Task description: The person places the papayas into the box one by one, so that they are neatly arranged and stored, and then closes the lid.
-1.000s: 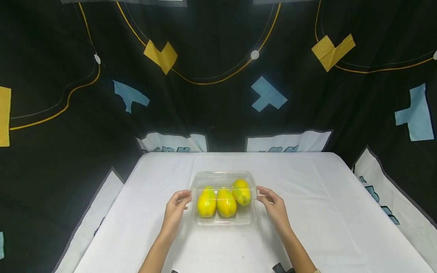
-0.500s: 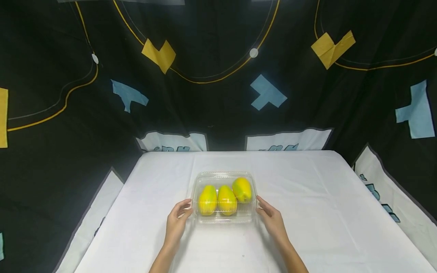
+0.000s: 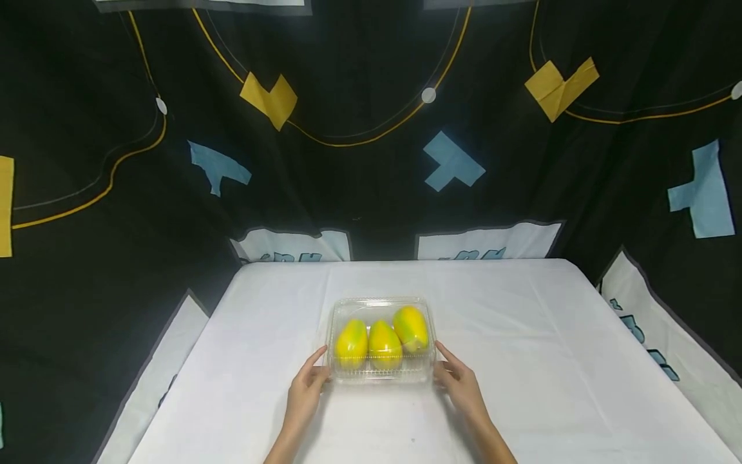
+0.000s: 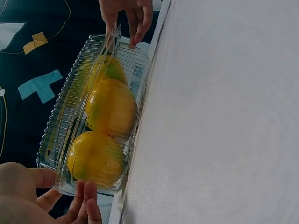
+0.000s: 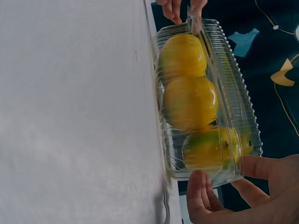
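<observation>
A clear plastic clamshell container [image 3: 382, 374] stands on the white-covered table, its lid down over the base. Through it show three yellow fruits tinged with green, mango-like in shape: a left one [image 3: 351, 341], a middle one [image 3: 385, 341] and a right one [image 3: 411, 327] lying slightly farther back. My left hand [image 3: 304, 390] pinches the container's left side near the front corner; in the left wrist view, its fingers meet the rim. At the opposite side my right hand [image 3: 462, 388] holds the rim likewise, some fingertips [image 5: 198, 179] low against the wall.
The white tablecloth [image 3: 522, 361] spreads around the container on all sides. Behind the table hangs a black curtain [image 3: 359, 193] with yellow and blue patches and curved lines.
The lid's front edge has swung down and towards me onto the base. Both hands have moved nearer along the container's sides with it. The fruits stay in place inside.
</observation>
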Motion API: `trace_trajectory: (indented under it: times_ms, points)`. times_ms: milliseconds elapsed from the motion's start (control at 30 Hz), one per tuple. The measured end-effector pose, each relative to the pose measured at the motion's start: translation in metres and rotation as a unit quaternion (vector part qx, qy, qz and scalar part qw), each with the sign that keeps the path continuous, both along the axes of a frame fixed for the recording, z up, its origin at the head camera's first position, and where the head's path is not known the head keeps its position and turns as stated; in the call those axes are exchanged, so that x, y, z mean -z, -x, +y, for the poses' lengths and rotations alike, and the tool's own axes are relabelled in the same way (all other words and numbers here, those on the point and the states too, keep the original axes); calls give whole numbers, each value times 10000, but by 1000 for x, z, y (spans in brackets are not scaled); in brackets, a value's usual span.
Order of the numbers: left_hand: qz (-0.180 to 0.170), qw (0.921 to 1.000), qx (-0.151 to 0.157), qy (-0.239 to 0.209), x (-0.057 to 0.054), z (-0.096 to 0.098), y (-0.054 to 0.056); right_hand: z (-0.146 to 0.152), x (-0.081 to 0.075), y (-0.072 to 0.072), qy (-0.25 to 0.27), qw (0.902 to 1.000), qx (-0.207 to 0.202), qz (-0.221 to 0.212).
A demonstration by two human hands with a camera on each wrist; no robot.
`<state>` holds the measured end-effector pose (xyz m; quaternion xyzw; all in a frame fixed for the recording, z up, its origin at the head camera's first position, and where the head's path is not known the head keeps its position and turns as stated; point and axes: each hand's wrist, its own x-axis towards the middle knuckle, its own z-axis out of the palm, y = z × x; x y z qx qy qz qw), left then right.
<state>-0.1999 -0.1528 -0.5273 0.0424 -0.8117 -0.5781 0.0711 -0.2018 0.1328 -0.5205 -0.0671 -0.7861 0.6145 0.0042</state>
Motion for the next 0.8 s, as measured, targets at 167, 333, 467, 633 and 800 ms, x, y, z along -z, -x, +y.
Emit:
trace_trajectory:
  times_ms: [167, 333, 467, 633, 800]
  points:
    - [51, 9993, 94, -359, 2, 0, 0, 0, 5, -2, 26, 9999, -96, 122]
    - [178, 9974, 228, -665, 4, 0, -1, 1, 8, -1, 158, 9991, -218, 318]
    - [316, 9951, 373, -861, 4, 2, -1, 1, 9, -1, 209, 9991, -201, 311]
    - [365, 9947, 470, -844, 3, 3, -3, 0, 9, -1, 453, 9983, -202, 301]
    - [353, 9948, 390, -868, 2, 3, -4, -1, 9, -2, 467, 9982, -193, 323]
